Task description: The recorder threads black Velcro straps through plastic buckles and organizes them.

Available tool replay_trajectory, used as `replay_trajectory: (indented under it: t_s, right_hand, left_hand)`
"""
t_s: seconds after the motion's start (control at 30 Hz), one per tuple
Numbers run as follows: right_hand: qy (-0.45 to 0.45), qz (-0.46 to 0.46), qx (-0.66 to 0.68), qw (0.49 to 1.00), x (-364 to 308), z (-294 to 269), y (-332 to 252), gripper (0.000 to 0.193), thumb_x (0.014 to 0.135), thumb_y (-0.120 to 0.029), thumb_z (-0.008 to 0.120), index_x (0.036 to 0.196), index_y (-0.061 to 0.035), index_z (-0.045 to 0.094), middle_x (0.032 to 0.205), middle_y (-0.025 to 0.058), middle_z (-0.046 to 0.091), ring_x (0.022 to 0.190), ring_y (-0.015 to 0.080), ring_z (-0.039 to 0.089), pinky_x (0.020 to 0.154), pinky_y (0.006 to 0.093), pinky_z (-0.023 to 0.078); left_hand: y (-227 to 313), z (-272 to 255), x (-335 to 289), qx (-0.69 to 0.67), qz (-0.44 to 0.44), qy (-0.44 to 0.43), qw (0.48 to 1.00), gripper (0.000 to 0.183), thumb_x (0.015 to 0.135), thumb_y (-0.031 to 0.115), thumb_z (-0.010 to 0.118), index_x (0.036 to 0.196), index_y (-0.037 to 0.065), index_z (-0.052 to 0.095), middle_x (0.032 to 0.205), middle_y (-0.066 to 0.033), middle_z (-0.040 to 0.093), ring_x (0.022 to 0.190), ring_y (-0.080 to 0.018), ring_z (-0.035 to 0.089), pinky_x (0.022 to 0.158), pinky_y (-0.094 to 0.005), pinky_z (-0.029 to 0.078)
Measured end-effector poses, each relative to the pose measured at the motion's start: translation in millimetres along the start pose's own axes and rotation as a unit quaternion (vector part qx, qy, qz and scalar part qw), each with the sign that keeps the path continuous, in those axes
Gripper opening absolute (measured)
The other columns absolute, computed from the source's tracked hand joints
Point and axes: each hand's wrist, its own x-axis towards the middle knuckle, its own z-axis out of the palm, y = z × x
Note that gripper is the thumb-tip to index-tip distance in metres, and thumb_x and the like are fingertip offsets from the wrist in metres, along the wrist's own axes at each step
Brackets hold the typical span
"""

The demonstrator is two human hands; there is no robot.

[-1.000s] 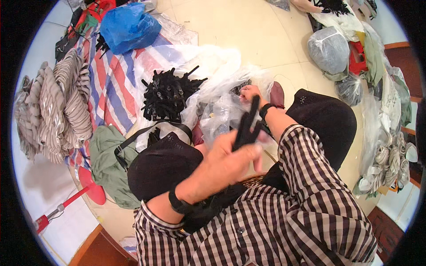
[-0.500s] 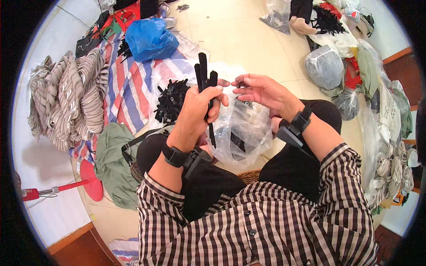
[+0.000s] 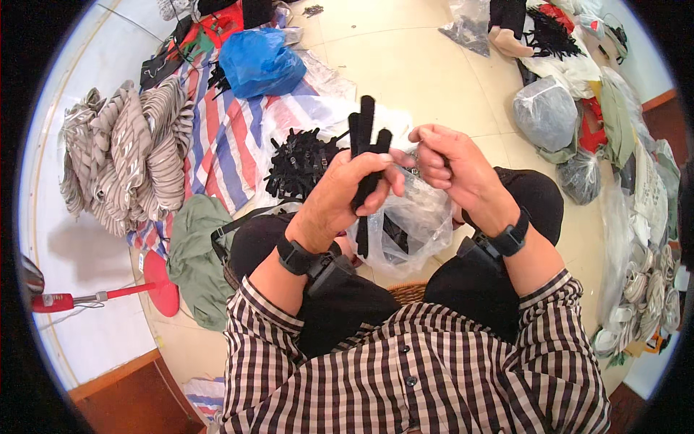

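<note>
Because the head view looks down over the lap, both hands show well. The left hand [image 3: 329, 192] has its fingers wrapped around a few long black strips [image 3: 367, 119], with the thumb pressed on top; they poke up above the fist, and one hangs down below it. The right hand [image 3: 463, 170] is near, with its fingers curled in and the thumb side turned toward the strips. I cannot tell if it pinches something small. The step in hand looks like working on the held strips, one hand keeping them while the other does small jobs. The next move seems to call for a firm left grip and neat, gentle right fingertips. Past the left hand, a pile of black pieces [image 3: 298, 166] with little buckles lies on a clear sheet. Below the hands sits a crinkly clear bag [image 3: 419, 210] with dark things inside, too blurry to name. The left hand hides the middle of the strips, and the right palm is tucked out of sight. A brown woven thing [image 3: 408, 292] is mostly covered by the shirt [image 3: 412, 362] and legs.
</note>
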Motion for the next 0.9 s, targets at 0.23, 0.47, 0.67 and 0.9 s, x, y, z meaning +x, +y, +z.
replay_trajectory:
  t_s: [0.23,0.47,0.67,0.9]
  right_hand:
    - [0.009,-0.067,-0.1,0.993,-18.1,20.0,-31.4,0.022,0.088,-0.02,0.056,0.096,0.0014,0.057,0.053,-0.0039,0.044,0.044,0.0044,0.042,0.042,0.0188,0.031]
    - [-0.024,-0.145,-0.222,0.964,-17.0,8.8,-30.4,0.012,0.084,-0.009,0.057,0.088,0.003,0.057,0.062,0.0015,0.057,0.054,0.0048,0.05,0.048,0.0193,0.037]
    - [-0.028,-0.196,-0.222,0.955,-15.6,4.9,-29.4,0.008,0.084,-0.008,0.057,0.084,0.0001,0.057,0.061,-0.0025,0.053,0.054,0.0031,0.045,0.048,0.0188,0.035]
    - [-0.003,-0.166,-0.181,0.969,-20.1,7.8,-27.9,0.008,0.084,-0.01,0.06,0.088,-0.0034,0.061,0.06,-0.0084,0.045,0.052,0.0002,0.035,0.045,0.0167,0.026]
  left_hand:
    - [6.0,27.7,12.2,-0.01,-0.072,-0.022,0.997,0.026,0.086,0.02,0.048,0.091,-0.004,0.058,0.064,-0.0109,0.059,0.035,-0.0081,0.041,0.031,-0.0201,0.029]
    - [7.5,35.3,11.9,-0.012,-0.063,-0.009,0.998,0.024,0.087,0.02,0.049,0.091,-0.003,0.056,0.064,-0.0119,0.059,0.035,-0.0083,0.043,0.031,-0.0202,0.03]
    - [9.8,45.3,4.6,-0.004,-0.038,0.015,0.999,0.027,0.088,0.022,0.047,0.094,-0.003,0.056,0.063,-0.0096,0.058,0.035,-0.0076,0.042,0.032,-0.02,0.031]
    - [7.2,16.9,-16.6,-0.081,-0.026,0.01,0.996,0.034,0.089,0.024,0.046,0.099,-0.008,0.056,0.06,-0.0063,0.054,0.034,-0.0049,0.036,0.032,-0.0158,0.028]
